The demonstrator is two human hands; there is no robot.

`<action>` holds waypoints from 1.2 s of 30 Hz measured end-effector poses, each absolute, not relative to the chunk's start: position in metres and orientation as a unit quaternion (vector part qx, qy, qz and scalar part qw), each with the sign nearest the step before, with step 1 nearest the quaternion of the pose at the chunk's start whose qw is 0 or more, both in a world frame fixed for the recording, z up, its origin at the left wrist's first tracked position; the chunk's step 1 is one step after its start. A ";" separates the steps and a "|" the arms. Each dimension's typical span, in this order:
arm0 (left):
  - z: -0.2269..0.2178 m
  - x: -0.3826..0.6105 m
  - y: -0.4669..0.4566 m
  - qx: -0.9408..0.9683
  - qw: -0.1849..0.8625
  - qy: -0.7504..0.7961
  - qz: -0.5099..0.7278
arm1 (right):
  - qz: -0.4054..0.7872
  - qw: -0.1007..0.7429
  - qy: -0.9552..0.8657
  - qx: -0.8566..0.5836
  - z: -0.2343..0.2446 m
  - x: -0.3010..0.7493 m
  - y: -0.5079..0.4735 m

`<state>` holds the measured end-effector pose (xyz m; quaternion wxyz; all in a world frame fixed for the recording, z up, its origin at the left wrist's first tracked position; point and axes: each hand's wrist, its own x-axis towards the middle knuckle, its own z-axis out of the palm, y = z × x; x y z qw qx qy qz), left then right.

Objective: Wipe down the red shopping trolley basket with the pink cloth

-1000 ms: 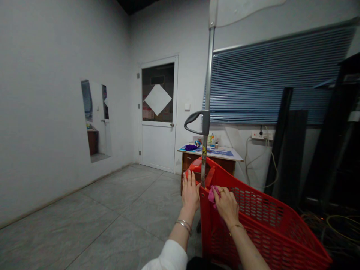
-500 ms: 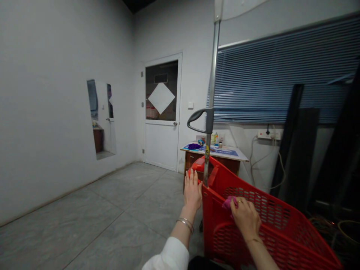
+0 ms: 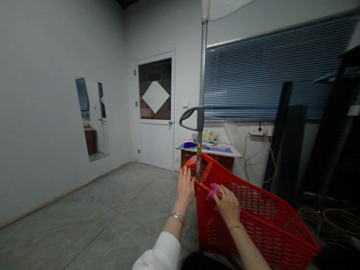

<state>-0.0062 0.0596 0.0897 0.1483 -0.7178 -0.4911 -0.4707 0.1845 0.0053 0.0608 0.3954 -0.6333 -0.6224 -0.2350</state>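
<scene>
A red plastic shopping cart [image 3: 270, 221] with slotted sides stands in front of me, to the right. My left hand [image 3: 185, 189] lies on its near left corner beside the red handle [image 3: 192, 163], fingers stretched forward and thumb against the rim. A pink cloth [image 3: 214, 192] is bunched in the closed fingers of my right hand [image 3: 229, 206], pressed against the cart's upper rim. Part of the cloth is hidden under that hand. From the cart's corner rises a metal pole [image 3: 203, 67] bearing a grey loop grip [image 3: 192, 118].
Behind the cart is a desk [image 3: 233, 152] with a purple cloth [image 3: 190, 144] and several bottles. A white door [image 3: 157, 142] and a mirror [image 3: 94, 131] are at the left. Dark panels [image 3: 294, 150] lean at the right, near cables [image 3: 340, 221] on the floor.
My right hand and the pink cloth have moved along the rim toward the pole, closer to my left hand. The left hand stays on the corner. The view has turned slightly right.
</scene>
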 end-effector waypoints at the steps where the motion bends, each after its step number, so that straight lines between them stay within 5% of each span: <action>1: 0.090 -0.006 0.059 -0.719 0.149 -0.489 -0.471 | -0.230 0.393 -0.611 -0.648 0.060 0.187 0.002; 16: 0.089 -0.002 0.052 -0.715 0.140 -0.485 -0.482 | -0.193 0.485 -0.421 -0.741 0.077 0.133 -0.003; 27: 0.088 -0.004 0.053 -0.722 0.143 -0.487 -0.470 | -0.130 0.585 -0.547 -0.585 0.058 0.210 0.004; 36: 0.093 -0.001 0.051 -0.722 0.133 -0.489 -0.471 | -0.179 0.439 -0.543 -0.694 0.066 0.178 -0.004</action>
